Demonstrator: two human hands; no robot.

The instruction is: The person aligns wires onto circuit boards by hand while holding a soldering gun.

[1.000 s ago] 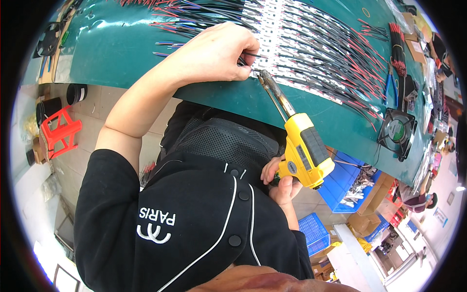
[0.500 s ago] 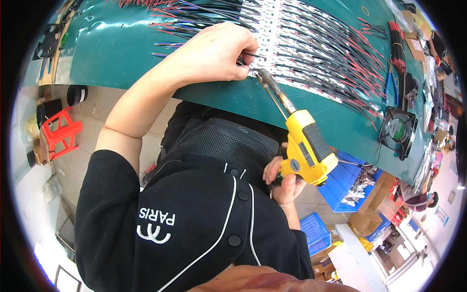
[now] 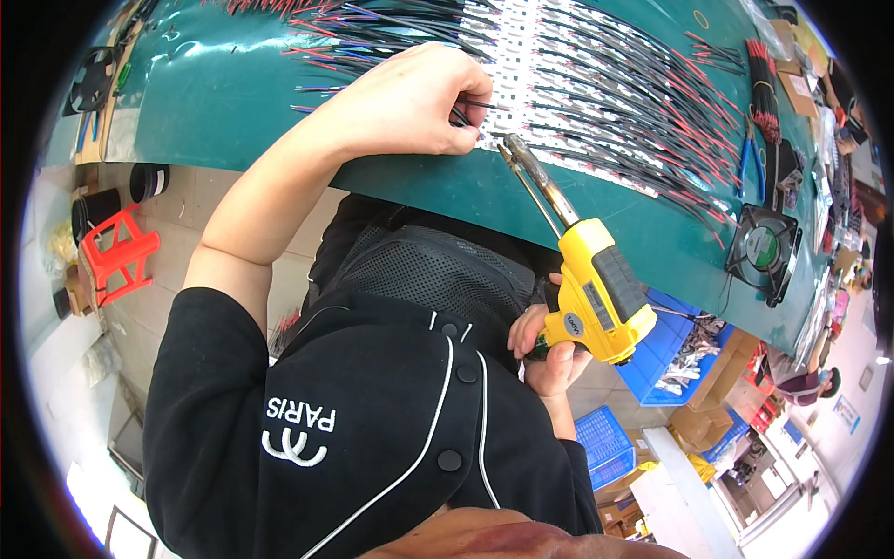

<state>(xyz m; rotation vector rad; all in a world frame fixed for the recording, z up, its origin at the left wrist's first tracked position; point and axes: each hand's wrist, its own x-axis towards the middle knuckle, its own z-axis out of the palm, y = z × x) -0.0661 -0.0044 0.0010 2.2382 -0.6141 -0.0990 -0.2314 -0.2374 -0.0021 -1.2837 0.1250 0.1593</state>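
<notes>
My left hand (image 3: 414, 102) reaches over the near edge of the white boards (image 3: 507, 70), its thumb and forefinger pinched on a black wire (image 3: 492, 105). Below and to the right, my right hand (image 3: 549, 359) is wrapped round the handle of a yellow and black soldering gun (image 3: 601, 293). The gun's metal tip points up and left, stopping just short of my left fingertips and slightly apart from the boards. Black wires with red ends (image 3: 643, 102) fan out to the right of the boards. More wires, some with blue ends, lie left, partly behind my hand.
The boards lie on a green mat (image 3: 214, 102). At its right side are a small black fan (image 3: 764, 253), blue-handled pliers (image 3: 751, 163) and a bundle of red and black wires (image 3: 762, 93). A blue bin (image 3: 643, 368) stands below the bench; a red stool (image 3: 121, 253) is at left.
The soldering gun has shifted slightly right and down, drawing its tip back from the board near my left fingers. My left hand keeps its pinch almost in place.
</notes>
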